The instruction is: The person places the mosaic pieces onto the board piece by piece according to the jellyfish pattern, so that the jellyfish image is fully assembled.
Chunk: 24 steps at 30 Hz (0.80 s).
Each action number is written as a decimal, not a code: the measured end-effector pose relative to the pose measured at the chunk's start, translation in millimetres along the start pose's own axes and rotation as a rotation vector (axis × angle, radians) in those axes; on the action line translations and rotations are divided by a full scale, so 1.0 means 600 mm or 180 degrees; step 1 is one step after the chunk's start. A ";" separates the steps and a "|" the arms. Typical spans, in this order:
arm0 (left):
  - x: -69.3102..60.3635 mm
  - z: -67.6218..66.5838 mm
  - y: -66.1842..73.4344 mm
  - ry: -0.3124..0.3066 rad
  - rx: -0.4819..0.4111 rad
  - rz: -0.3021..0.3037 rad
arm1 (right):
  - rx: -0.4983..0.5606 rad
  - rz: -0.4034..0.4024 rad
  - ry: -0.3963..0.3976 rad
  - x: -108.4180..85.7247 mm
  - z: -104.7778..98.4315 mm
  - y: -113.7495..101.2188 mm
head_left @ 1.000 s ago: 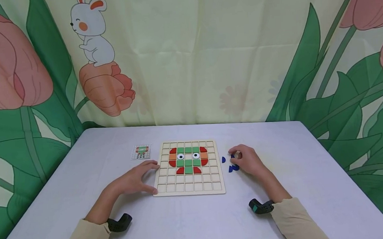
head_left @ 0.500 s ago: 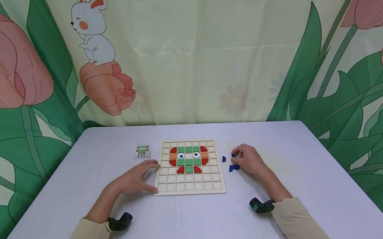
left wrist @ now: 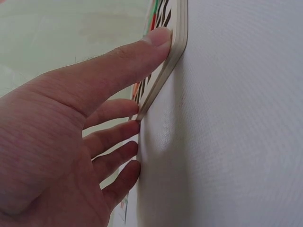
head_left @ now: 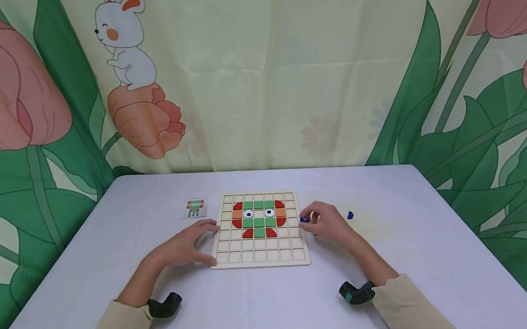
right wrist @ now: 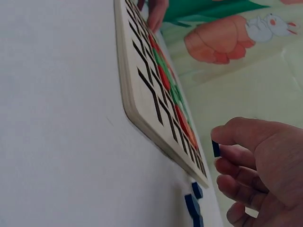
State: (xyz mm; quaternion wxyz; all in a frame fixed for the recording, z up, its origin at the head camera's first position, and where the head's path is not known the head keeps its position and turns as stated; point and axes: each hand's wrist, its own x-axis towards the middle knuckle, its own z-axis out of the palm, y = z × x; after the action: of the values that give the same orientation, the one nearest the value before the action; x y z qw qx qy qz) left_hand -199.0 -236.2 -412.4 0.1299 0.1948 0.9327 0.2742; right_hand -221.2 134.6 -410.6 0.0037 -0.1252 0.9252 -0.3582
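Observation:
A wooden grid board (head_left: 248,259) lies on the table, with green, red and orange tiles and two eye tiles forming a face. My left hand (head_left: 184,246) rests at its left side; the thumb touches the near corner and the fingertips meet the edge. Just past the right edge, my right hand (head_left: 329,224) pinches a small dark blue tile (right wrist: 216,148) between thumb and forefinger. Other blue tiles (right wrist: 192,206) lie on the table below that hand, mostly hidden in the head view. One rounded blue tile (head_left: 350,215) sits by itself to the right of the hand.
A small pattern card (head_left: 194,208) showing a gridded figure lies left of the board's far corner. The white-covered table (head_left: 264,307) ends at a printed curtain (head_left: 258,83) behind. A black wrist camera (head_left: 357,292) is strapped on each forearm.
My right hand has moved left toward the board and now pinches a blue tile there. One blue tile now lies farther right, apart from the others. The left hand has stayed in place.

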 end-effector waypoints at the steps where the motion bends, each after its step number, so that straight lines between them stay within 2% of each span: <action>1: 0.000 0.000 0.000 0.0002 0.0002 0.0007 | 0.0018 -0.0035 -0.0038 -0.003 0.005 -0.006; 11: 0.001 0.000 0.000 -0.0009 -0.0011 -0.0011 | 0.0043 -0.0442 -0.0358 -0.018 0.054 -0.047; 17: -0.002 -0.001 0.000 -0.0014 -0.0012 0.0013 | -0.0104 -0.0524 -0.0498 -0.020 0.073 -0.061; 24: -0.003 -0.002 0.003 -0.0005 0.0007 0.0047 | -0.0252 -0.0580 -0.0556 -0.020 0.080 -0.076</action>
State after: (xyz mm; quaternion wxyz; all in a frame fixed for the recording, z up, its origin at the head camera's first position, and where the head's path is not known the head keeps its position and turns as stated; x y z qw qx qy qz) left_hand -197.2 -236.0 -409.9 0.1284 0.2020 0.9315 0.2739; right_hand -194.7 73.2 -416.9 0.0467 -0.2395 0.9196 -0.3080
